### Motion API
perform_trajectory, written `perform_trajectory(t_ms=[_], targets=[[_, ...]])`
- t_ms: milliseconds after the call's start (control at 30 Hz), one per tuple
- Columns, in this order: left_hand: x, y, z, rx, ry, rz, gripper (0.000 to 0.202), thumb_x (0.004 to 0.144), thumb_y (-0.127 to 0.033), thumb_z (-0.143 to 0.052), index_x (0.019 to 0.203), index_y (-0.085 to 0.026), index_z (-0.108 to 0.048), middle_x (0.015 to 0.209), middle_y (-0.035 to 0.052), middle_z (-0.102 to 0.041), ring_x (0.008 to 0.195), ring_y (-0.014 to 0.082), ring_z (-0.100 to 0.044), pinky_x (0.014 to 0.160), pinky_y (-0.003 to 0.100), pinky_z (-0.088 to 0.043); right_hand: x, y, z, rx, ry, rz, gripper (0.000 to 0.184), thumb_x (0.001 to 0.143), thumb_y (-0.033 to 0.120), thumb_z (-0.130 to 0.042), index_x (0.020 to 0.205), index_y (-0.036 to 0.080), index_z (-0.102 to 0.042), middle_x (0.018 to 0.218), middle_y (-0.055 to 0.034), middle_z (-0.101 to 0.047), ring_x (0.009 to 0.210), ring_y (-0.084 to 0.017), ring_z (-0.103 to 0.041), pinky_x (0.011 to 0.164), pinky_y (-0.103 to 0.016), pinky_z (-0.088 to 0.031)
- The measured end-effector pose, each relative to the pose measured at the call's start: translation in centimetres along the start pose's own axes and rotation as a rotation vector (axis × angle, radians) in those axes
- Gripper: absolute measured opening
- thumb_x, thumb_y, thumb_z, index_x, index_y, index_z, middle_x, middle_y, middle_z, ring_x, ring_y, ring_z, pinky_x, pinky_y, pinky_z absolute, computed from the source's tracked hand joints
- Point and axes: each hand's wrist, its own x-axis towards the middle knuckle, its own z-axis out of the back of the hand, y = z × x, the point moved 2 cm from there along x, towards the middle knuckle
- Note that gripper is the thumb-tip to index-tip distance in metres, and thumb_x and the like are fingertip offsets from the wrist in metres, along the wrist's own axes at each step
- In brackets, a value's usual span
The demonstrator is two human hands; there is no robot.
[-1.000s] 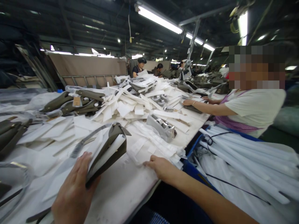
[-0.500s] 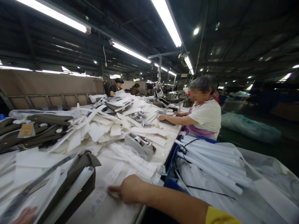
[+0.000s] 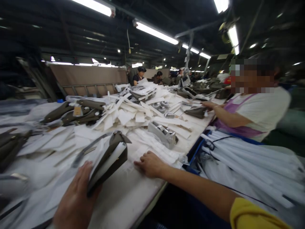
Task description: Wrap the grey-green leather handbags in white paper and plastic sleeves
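A dark olive handbag [image 3: 108, 165], with white padding showing in its opening and a wrapped strap, stands tilted on the table in front of me. My left hand [image 3: 79, 190] grips its near left side, the fingers on the outside and the thumb mostly hidden behind it. To the right of the handbag, my right hand [image 3: 150, 164] rests low over the tabletop with curled fingers. Its fingertips touch the edge of some clear plastic bags [image 3: 154, 144]; whether they pinch one is hidden by blur. Just beyond stands a grey tape dispenser [image 3: 163, 133].
White foam sheets [image 3: 128, 114] are heaped across the table. More olive bags [image 3: 78, 111] lie at the left. A blue bin with white tubes [image 3: 238, 152] stands at the right edge. A co-worker [image 3: 252, 111] in a purple apron handles a bag beyond it.
My view has turned left and down. My left hand, earlier barely in sight at the lower left, now shows on the handbag. My right hand's outstretched index finger has drawn in.
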Motion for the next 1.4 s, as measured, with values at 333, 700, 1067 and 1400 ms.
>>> perform_trajectory(t_ms=[333,700,1067,1400], targets=[[0.2,-1.5,0.9,0.172,0.034,0.051,0.076,0.091,-0.021,-0.062,0.155,-0.029,-0.021,0.152,0.005,-0.043,0.132,0.0289,-0.049,0.109,0.042,-0.045,0.1,-0.7,-2.2,0.198,-0.096,0.23,0.048,0.092,0.016,-0.043,0.14,0.013,-0.051,0.146,-0.0112,-0.05,0.141,-0.026,-0.036,0.12,-0.048,-0.024],[0.4,-1.8,1.5,0.165,0.032,0.103,0.075,0.091,-0.024,-0.064,0.154,-0.028,-0.024,0.149,0.0087,-0.047,0.131,0.0288,-0.051,0.106,0.041,-0.047,1.2,0.8,-1.4,0.191,-0.001,0.146,0.054,0.095,0.015,-0.039,0.148,0.023,-0.042,0.155,-0.0115,-0.037,0.145,-0.034,-0.028,0.115,-0.063,-0.023],[0.8,-1.9,2.1,0.165,0.02,0.151,0.073,0.09,-0.023,-0.065,0.153,-0.028,-0.027,0.145,0.0103,-0.051,0.126,0.0312,-0.056,0.097,0.042,-0.054,4.7,0.3,-1.7,0.253,0.051,0.299,0.048,0.094,0.019,-0.045,0.142,0.017,-0.051,0.158,-0.0072,-0.031,0.15,-0.034,-0.014,0.12,-0.061,-0.014],[0.8,-1.7,1.8,0.161,0.053,0.161,0.073,0.089,-0.021,-0.066,0.152,-0.027,-0.029,0.146,0.0095,-0.05,0.128,0.0299,-0.054,0.101,0.041,-0.051,3.8,0.5,-3.1,0.409,-0.041,0.298,0.061,0.092,0.024,-0.045,0.152,0.019,-0.035,0.159,-0.0123,-0.027,0.149,-0.026,-0.022,0.122,-0.05,-0.015]])
